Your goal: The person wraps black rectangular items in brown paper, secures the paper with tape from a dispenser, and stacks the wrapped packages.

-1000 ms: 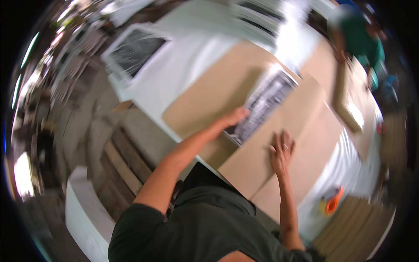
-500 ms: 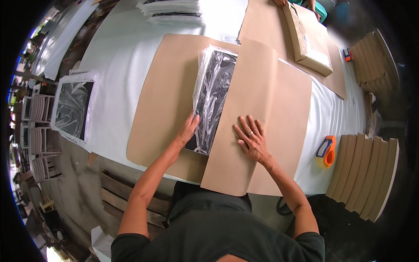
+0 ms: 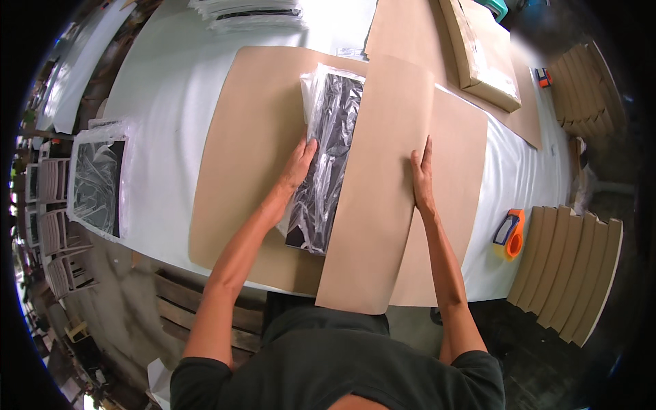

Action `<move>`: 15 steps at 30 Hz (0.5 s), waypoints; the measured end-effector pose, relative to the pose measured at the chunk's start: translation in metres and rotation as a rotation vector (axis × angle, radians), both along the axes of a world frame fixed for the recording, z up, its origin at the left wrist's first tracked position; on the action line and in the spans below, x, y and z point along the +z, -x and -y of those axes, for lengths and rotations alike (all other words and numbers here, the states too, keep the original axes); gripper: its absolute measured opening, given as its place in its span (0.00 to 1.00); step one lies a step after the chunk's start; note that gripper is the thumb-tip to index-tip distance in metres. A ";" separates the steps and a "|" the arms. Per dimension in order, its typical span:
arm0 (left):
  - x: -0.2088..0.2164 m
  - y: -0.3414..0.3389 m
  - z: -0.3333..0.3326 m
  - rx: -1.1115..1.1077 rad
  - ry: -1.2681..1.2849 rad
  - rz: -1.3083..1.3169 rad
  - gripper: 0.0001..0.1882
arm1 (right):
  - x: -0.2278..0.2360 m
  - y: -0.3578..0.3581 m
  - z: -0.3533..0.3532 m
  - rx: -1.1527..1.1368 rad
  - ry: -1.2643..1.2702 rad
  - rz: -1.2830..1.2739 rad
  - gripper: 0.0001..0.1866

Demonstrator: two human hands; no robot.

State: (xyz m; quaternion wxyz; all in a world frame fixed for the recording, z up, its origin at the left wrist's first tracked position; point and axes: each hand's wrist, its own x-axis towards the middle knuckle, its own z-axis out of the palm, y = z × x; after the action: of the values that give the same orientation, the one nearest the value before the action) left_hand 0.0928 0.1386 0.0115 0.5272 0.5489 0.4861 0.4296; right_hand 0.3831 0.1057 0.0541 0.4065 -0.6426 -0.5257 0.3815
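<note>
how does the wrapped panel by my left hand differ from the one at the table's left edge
The near panel is partly covered by a brown paper flap; the far-left panel has no paper over it. The near panel has your left hand against its side; no hand touches the far-left panel. Both show dark surfaces under clear plastic.

The paper (image 3: 386, 171) is plain brown, the wrapped panel (image 3: 328, 164) black, the tape dispenser (image 3: 518, 231) orange.
</note>
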 end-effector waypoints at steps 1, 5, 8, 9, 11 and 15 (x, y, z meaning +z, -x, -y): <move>-0.002 -0.001 0.000 0.001 0.002 0.006 0.28 | 0.000 0.002 0.000 -0.003 0.012 -0.006 0.36; -0.006 0.002 0.000 -0.017 0.021 -0.023 0.28 | -0.002 0.004 0.000 -0.020 -0.013 0.257 0.35; -0.003 0.006 0.000 -0.035 0.020 -0.060 0.30 | -0.001 0.003 -0.008 0.114 -0.168 0.924 0.31; -0.001 0.007 0.003 -0.029 0.025 -0.061 0.30 | 0.001 0.006 -0.017 0.121 -0.167 0.922 0.31; 0.006 0.003 0.004 0.004 0.042 0.031 0.31 | 0.002 0.015 -0.048 0.316 -0.380 1.035 0.26; 0.010 0.007 0.004 -0.033 0.114 0.090 0.30 | 0.000 0.056 -0.141 0.406 -0.652 0.874 0.24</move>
State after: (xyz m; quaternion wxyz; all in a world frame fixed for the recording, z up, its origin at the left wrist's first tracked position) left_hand 0.0860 0.1342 0.0216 0.5861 0.5060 0.4764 0.4167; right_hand 0.3274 0.2467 0.0542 0.2472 -0.4684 -0.8477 -0.0303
